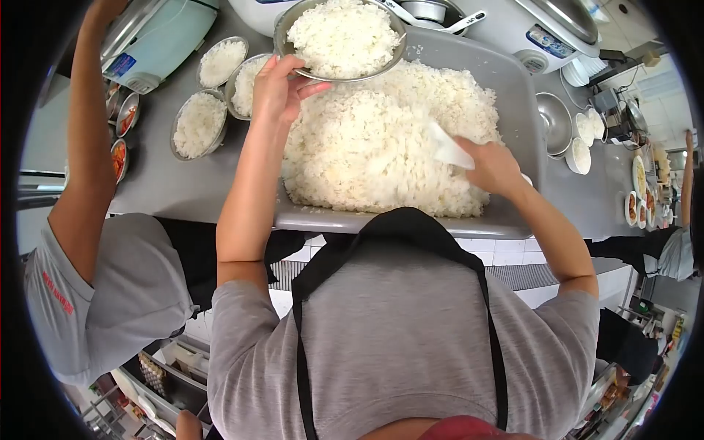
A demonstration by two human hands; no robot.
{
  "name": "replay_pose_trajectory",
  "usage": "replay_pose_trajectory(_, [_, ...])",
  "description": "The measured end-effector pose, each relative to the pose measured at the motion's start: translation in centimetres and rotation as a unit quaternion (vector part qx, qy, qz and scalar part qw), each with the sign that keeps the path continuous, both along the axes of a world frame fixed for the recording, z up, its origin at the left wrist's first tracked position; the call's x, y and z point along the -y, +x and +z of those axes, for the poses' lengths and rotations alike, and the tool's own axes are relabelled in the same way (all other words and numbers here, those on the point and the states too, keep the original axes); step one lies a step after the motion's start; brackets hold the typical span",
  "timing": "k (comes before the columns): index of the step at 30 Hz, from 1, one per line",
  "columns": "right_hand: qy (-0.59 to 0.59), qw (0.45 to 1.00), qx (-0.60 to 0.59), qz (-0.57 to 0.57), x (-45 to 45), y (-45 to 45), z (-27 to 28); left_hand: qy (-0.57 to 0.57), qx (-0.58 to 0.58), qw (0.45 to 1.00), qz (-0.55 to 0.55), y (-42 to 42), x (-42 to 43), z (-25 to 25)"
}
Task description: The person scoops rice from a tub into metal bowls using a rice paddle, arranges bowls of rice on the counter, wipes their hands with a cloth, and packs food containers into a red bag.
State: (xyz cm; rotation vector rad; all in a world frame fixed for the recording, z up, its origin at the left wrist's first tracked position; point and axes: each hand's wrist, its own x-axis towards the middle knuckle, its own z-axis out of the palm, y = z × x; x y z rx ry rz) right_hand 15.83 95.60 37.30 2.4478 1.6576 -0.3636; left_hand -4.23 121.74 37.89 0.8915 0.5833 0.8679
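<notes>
Our left hand (275, 92) grips a heaped bowl (281, 38) at the tub's far left corner; our right hand (493, 167), apart from it, is closed on a white paddle (451, 149) in the rice (359, 158), right of the tub's (515, 81) middle. Three filled bowls (219, 138) stand left on the counter (158, 177); much rice remains, we judge, unportioned.

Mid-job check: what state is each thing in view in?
Bowl in left hand: heaped with rice, held up by the rim.
Left hand: gripping that bowl.
Right hand: closed on the scoop.
Scoop: against the rice.
Tub: piled with loose rice.
Three bowls at left: filled with rice.
Steel bowl at right: empty.
</notes>
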Motion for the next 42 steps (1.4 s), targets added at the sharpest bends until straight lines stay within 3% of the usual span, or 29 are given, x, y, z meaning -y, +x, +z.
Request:
replay_pose_trajectory(2, [0.035, 0.991, -0.131, -0.008, 0.8, 0.4, 0.4, -0.001, -0.007, 1.000, -0.004, 0.1, 0.0, -0.1])
replay_pose_trajectory(6, [0.095, 0.978, -0.185, 0.003, 1.4, 2.3, 4.2, -0.004, -0.032, 0.999, -0.028, 0.2, -0.1, -0.8])
replay_pose_trajectory(8, [0.179, 0.956, -0.219, 0.078, 1.4, 4.0, 6.5, -0.011, -0.028, 0.999, -0.027, 0.5, 0.5, -0.3])
replay_pose_trajectory(10, [0.169, 0.968, -0.177, 0.061, 0.1, 3.4, 10.6, -0.050, -0.039, 0.995, -0.071, 0.7, 1.2, -0.4])
replay_pose_trajectory(12, [0.207, 0.970, -0.007, 0.126, -1.7, 3.7, 12.2, -0.050, -0.038, 0.993, -0.100, 1.2, 1.9, -0.8])
replay_pose_trajectory(13, [0.209, 0.970, -0.004, 0.122, -2.5, 3.0, 12.3, -0.065, -0.038, 0.988, -0.132, 1.4, 2.5, -0.8])
replay_pose_trajectory(15, [0.165, 0.952, 0.224, 0.126, -4.2, 1.6, 12.5, -0.088, -0.042, 0.982, -0.163, 1.7, 4.1, 0.0])
replay_pose_trajectory(18, [0.200, 0.924, 0.285, 0.160, -4.7, 2.3, 13.6, -0.083, -0.052, 0.978, -0.184, 1.5, 4.1, -0.7])
replay_pose_trajectory(22, [0.196, 0.932, 0.304, 0.028, -3.9, 2.3, 17.3, -0.081, -0.057, 0.985, -0.144, 1.6, 3.9, -0.7])
replay_pose_trajectory(24, [0.235, 0.928, 0.275, 0.093, -4.0, 1.7, 14.2, -0.085, -0.046, 0.985, -0.143, 1.7, 3.8, -0.7])
replay_pose_trajectory(25, [0.274, 0.889, 0.314, 0.188, -4.2, 1.5, 11.8, -0.090, -0.038, 0.985, -0.144, 1.8, 3.7, -0.7])
replay_pose_trajectory(26, [0.207, 0.929, 0.263, 0.160, -4.5, 0.4, 10.6, -0.090, -0.035, 0.985, -0.140, 1.7, 3.9, -0.6])
replay_pose_trajectory(28, [0.225, 0.941, 0.205, 0.149, -4.8, 1.5, 11.3, -0.062, -0.056, 0.987, -0.141, 1.2, 3.9, -0.3])
replay_pose_trajectory(31, [0.272, 0.952, 0.131, 0.041, -5.1, 1.6, 14.7, -0.079, -0.058, 0.985, -0.141, 1.3, 3.3, -1.2])
replay_pose_trajectory(34, [0.224, 0.954, 0.179, 0.083, -6.1, 2.6, 10.3, -0.077, -0.055, 0.986, -0.137, 1.0, 3.5, -0.1])
replay_pose_trajectory(37, [0.248, 0.963, 0.083, 0.063, -5.8, 1.4, 9.9, -0.082, -0.046, 0.986, -0.140, 0.3, 3.0, 0.2])
replay_pose_trajectory(38, [0.256, 0.959, 0.092, 0.074, -5.5, 1.5, 9.9, -0.073, -0.035, 0.988, -0.130, 0.0, 2.9, 0.6])
replay_pose_trajectory(40, [0.457, 0.885, -0.089, -0.002, -4.8, 2.2, 9.3, -0.070, 0.000, 0.992, -0.106, -1.0, 2.9, 1.3])
replay_pose_trajectory(42, [0.491, 0.865, -0.105, 0.017, -3.7, 2.3, 8.4, -0.054, 0.024, 0.995, -0.082, -3.0, 3.2, 1.6])
